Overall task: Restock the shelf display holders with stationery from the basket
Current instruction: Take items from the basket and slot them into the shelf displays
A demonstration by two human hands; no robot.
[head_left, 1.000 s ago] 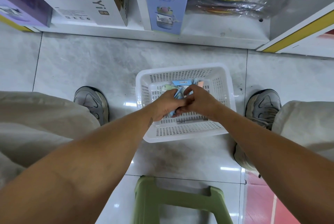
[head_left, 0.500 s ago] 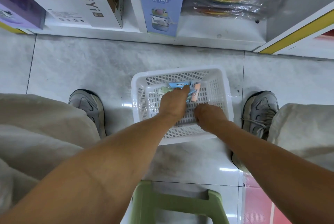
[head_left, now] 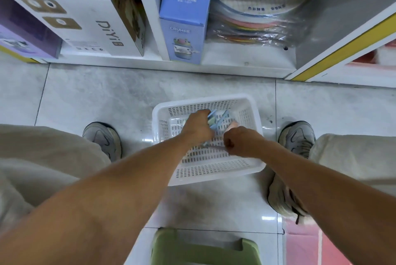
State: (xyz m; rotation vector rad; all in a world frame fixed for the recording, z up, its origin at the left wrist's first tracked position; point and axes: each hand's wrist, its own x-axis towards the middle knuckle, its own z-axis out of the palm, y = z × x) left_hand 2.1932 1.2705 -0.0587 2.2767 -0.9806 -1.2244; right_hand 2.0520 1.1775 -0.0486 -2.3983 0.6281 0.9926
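down in the basket (head_left: 205,170) on the floor, my left hand (head_left: 198,124) grasps light, slick stationery (head_left: 216,119); my right hand (head_left: 240,141) is clenched, contents unclear. i'd pinch each piece mid-length.

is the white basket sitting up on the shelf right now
No, the white basket sits on the tiled floor between the person's shoes, in front of the shelf.

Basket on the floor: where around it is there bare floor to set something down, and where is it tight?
Bare tile lies between the white basket and the shelf base, and left of it toward the left shoe. Tight spots: the right shoe stands close beside it, and the green stool sits nearer the camera. Inside, the left hand and right hand crowd the stationery.
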